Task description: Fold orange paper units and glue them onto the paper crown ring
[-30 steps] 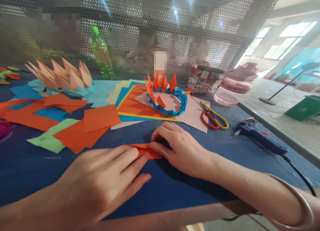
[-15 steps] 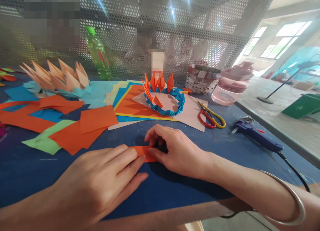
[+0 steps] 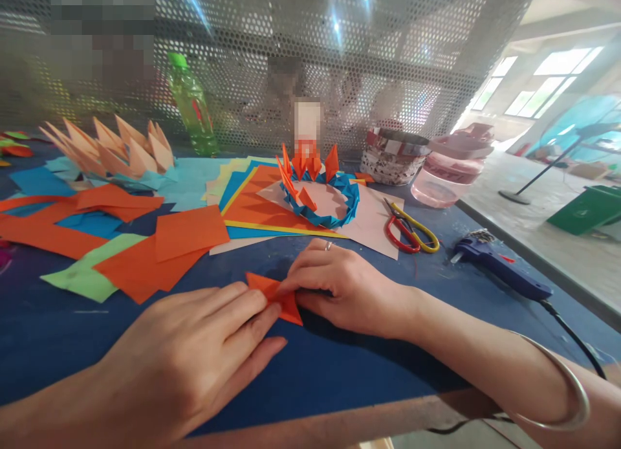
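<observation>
A small piece of folded orange paper [image 3: 290, 308] lies on the blue tabletop, its near and far corners showing between my hands. From the left, my left hand [image 3: 208, 339] pins it down with its fingers close together, covering its left part. My right hand [image 3: 339, 287], with a ring on one finger, pinches the paper's right side between fingertips and thumb. Just beyond them stands a blue folded-paper ring [image 3: 350, 203] with several orange paper points [image 3: 332, 163] on part of its rim. It rests on stacked coloured sheets [image 3: 242, 206].
Loose orange sheets [image 3: 191, 232] and a green sheet [image 3: 80, 277] lie left, before a peach paper crown [image 3: 138, 153]. Scissors [image 3: 412, 228] and a corded glue gun [image 3: 504, 268] are at right. Behind stand a green bottle [image 3: 191, 106], a paper-covered pot [image 3: 392, 158] and a pink jug [image 3: 449, 167].
My right hand has shifted slightly left over the paper, its fingers now lower on it. The orange piece has gone from a flat strip to a shape with pointed corners. My left hand stays put.
</observation>
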`<state>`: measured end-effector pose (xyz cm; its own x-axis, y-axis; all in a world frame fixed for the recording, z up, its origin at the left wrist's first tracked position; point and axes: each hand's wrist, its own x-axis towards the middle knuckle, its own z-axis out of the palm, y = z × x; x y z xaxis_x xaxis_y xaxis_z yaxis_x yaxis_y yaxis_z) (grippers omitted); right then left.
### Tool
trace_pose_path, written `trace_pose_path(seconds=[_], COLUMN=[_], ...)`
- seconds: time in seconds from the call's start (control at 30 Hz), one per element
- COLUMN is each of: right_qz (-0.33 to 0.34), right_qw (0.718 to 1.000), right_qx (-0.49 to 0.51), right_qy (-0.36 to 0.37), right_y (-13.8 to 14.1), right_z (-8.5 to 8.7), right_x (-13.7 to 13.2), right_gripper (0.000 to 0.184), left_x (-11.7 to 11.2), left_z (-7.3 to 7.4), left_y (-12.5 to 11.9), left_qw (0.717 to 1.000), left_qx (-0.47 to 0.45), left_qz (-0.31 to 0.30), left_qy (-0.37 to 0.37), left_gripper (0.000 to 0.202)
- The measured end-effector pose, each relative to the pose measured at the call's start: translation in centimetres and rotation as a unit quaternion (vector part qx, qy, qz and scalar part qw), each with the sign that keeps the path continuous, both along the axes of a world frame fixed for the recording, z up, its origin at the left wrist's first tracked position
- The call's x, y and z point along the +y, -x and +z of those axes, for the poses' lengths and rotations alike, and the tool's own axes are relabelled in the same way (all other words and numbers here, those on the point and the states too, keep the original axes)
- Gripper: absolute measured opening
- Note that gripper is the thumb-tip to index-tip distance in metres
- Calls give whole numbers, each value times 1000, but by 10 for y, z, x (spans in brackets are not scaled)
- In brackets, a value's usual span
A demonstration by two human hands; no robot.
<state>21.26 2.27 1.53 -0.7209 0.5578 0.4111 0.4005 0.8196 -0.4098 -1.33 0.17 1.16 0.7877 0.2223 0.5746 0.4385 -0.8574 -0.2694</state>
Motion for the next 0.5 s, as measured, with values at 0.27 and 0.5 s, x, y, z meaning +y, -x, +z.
trace_pose_path(seconds=[0.27,0.5], right_qz=[-24,19], right_qw=[987,999], right_qx=[-75,-28], right_qy=[-140,17], right_y=[-1,-4], right_z=[6,9], right_x=[-16,-10], right_gripper=[27,9], left_x=[-3,-2], left_z=[5,2], left_y=[-3,5], left_qw=[999,994], left_qx=[-17,-16], left_qz=[2,-21], left_qy=[30,104], left_gripper=[23,22])
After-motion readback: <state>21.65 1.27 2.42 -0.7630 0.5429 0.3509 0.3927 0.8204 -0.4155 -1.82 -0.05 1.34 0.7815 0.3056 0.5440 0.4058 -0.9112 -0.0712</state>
